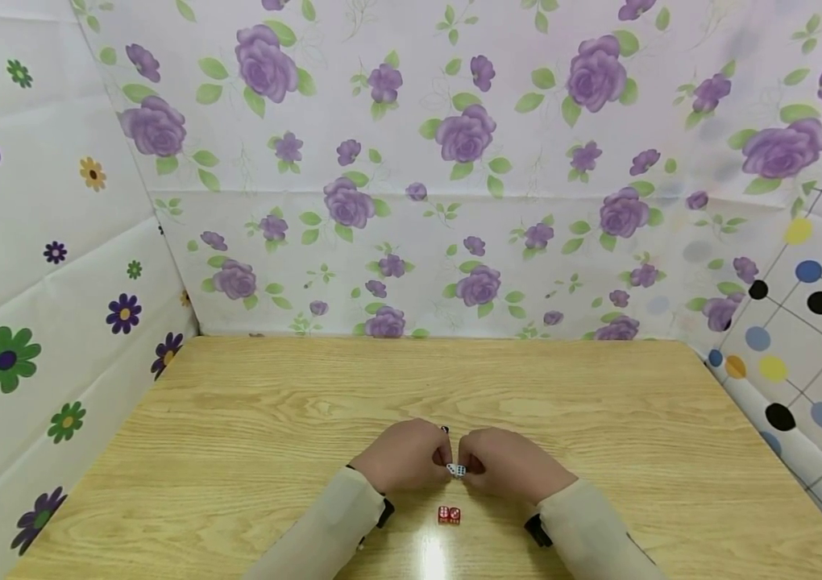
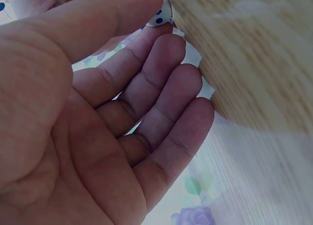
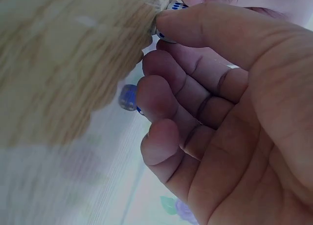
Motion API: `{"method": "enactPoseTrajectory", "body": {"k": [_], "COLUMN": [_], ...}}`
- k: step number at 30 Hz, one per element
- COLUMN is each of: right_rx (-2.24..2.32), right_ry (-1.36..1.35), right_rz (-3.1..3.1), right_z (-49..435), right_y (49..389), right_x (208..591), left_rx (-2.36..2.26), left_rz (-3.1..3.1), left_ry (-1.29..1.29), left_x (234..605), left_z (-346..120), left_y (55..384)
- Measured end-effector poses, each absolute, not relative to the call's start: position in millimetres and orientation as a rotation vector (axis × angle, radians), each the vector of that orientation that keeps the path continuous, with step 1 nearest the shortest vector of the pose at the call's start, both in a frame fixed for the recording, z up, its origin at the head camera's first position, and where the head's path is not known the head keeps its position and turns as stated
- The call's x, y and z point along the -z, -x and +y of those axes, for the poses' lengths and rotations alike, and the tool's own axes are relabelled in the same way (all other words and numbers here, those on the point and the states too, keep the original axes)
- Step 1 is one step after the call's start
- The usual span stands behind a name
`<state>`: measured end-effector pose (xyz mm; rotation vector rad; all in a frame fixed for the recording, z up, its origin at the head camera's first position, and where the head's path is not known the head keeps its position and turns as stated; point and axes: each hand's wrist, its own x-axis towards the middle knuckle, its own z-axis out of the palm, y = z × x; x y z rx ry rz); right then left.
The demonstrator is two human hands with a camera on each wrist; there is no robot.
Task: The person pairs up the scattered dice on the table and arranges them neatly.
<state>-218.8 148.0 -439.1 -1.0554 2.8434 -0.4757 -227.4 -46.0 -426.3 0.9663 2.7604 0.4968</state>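
My left hand (image 1: 411,455) pinches a white die (image 2: 159,18) with blue dots between thumb and index fingertip. Facing it, my right hand (image 1: 508,466) pinches another white die (image 3: 165,37) the same way. Side by side between the fingertips, the left white die (image 1: 451,468) looks tilted beside the right white die (image 1: 461,470), low over the tabletop. On the near side of the hands, two red dice (image 1: 449,515) with white dots sit together. Past the right fingers, a blue die (image 3: 128,98) is partly hidden in the right wrist view.
The wooden table (image 1: 273,387) stretches to a back wall hung with a purple-rose cloth (image 1: 411,266). Patterned cloths also cover the left and right sides. A small dark dotted thing (image 1: 445,430) shows just behind the left hand.
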Motion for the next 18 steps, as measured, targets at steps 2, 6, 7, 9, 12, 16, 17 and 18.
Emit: {"method": "enactPoseTrajectory", "body": {"k": [2,6,7,9,12,16,17,18], "right_rx": [0.469,0.474,0.477,0.473,0.472,0.493,0.500,0.504], "right_ry": [1.067,1.072,1.072,1.069,1.071,1.064,1.058,1.054], "right_rz": [2.845,2.841,2.840,2.840,2.841,2.834,2.831,2.828], "right_z": [147.2,147.0,147.0,147.2,147.1,146.7,146.9,147.0], "right_y": [219.2,219.6,219.4,219.1,218.8,218.2,218.0,217.8], "right_x": [439.6,440.2,439.7,439.2,439.3,439.7,439.7,439.6], "left_rx": [-0.497,-0.512,-0.518,-0.526,-0.528,-0.545,-0.551,-0.559], "left_rz": [2.760,2.751,2.747,2.741,2.736,2.721,2.719,2.716], "left_ry": [-0.976,-0.985,-0.985,-0.981,-0.973,-0.966,-0.965,-0.966], "left_x": [426.1,425.6,425.4,425.2,425.6,426.2,426.2,426.1], "left_z": [-46.2,-46.0,-46.0,-45.9,-46.1,-46.5,-46.7,-46.9], "left_y": [227.2,227.2,227.2,227.3,227.8,228.1,228.0,227.8]}}
